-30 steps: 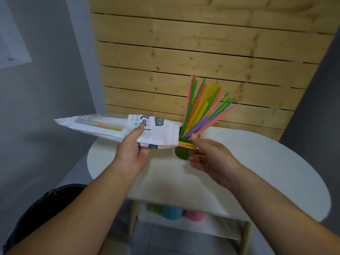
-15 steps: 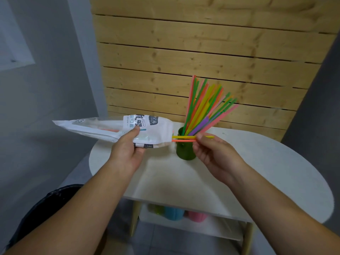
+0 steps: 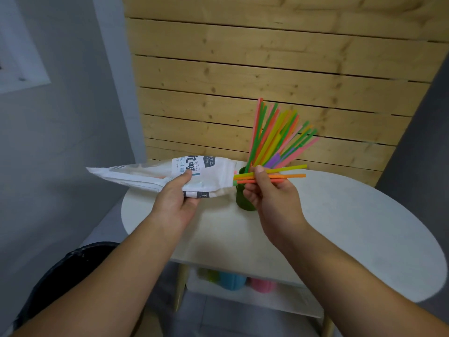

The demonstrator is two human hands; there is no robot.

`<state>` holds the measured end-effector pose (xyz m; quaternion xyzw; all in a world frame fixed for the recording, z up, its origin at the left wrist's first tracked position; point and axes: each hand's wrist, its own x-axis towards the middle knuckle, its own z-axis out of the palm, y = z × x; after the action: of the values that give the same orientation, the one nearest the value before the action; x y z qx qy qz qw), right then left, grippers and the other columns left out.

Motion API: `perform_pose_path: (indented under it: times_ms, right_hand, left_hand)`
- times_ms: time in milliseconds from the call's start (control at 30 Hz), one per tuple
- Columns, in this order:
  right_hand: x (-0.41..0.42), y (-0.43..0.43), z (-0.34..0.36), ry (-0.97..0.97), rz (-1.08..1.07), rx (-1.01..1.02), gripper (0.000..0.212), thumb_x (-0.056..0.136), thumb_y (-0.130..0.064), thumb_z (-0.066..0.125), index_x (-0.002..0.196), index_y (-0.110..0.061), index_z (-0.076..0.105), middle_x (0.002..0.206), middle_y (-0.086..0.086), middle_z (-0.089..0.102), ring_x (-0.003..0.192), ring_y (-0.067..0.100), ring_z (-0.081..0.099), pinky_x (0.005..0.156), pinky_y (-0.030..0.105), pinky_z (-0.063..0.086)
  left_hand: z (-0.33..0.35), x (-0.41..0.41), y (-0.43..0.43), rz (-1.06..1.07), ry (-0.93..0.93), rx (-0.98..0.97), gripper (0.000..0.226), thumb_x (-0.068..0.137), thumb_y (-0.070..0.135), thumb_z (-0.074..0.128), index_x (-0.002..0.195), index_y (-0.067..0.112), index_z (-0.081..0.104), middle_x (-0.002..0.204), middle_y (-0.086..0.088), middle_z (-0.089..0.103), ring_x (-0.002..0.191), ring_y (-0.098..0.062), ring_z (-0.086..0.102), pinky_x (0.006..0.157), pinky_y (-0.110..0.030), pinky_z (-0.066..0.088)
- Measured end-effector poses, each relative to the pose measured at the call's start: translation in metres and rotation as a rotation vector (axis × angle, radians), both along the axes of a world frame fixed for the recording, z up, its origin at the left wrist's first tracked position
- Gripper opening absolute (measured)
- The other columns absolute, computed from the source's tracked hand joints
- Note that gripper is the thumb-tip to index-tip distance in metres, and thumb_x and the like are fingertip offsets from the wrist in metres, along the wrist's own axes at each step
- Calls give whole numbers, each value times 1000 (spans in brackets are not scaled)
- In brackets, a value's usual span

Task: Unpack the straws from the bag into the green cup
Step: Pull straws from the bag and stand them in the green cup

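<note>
Several loose straws (image 3: 292, 171), yellow and orange, are pinched between the thumb and fingers of the right hand (image 3: 272, 198) in the head view, the only view. They lie almost level, their left ends at the mouth of the bag (image 3: 145, 175), just above the green cup (image 3: 244, 203). I judge they are held so because only a short swing upright is needed to drop them in.

The left hand (image 3: 175, 203) is clamped on the middle of the bag, thumb on top and fingers beneath. It holds the bag in the air with the open end toward the cup, which seems to keep the mouth steady for drawing.

The cup stands on the white table (image 3: 352, 227), and a big fan of straws (image 3: 274, 137) leans in it, so the task looks far along. Some colour shows through the clear part of the bag, so I think a few remain.

On the bag's white label I read "Drink" in a small frame and "Straw" beside it. The larger characters I cannot read surely.
</note>
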<state>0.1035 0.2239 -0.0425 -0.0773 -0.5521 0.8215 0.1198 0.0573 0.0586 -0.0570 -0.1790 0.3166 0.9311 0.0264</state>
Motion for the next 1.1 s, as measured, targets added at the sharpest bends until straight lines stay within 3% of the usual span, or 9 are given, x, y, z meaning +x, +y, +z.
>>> perform_pose_path:
  times_ms: [133,333,700,900,1100]
  right_hand:
    - [-1,22,8,-9,-67,-44,21,97,-24,61,87,-8,69,65,3,70,59,9,66,63,23,57]
    - [0,61,22,80,-194,99,23,98,-20,61,81,-7,69,55,-1,65,51,10,61,59,24,57]
    - [-2,88,20,-8,-102,-28,17,97,-20,61,91,-5,68,62,2,69,58,12,67,61,25,60]
    - [-6,91,12,-153,-37,-134,21,96,-22,62,99,-2,67,79,11,70,61,14,72,57,26,60]
    - [-7,86,12,-87,2,-137,22,96,-17,62,98,3,68,80,14,72,65,17,72,64,25,61]
  left_hand:
    - [-4,-3,-6,30,-22,34,19,95,0,62,113,5,67,93,-10,78,76,-21,77,53,-35,61]
    - [-10,-14,-18,136,-67,39,36,96,1,61,131,7,62,118,-10,73,96,-22,73,52,-31,60]
    - [-16,-18,-14,139,-49,51,35,97,0,59,132,7,61,118,-9,72,94,-20,72,51,-30,59]
    - [-18,-18,-15,133,-34,28,34,98,1,59,131,8,62,118,-8,73,92,-19,72,52,-29,59]
    - [-15,-15,-9,96,-11,55,35,95,4,63,131,7,63,118,-9,74,98,-21,74,60,-33,63]
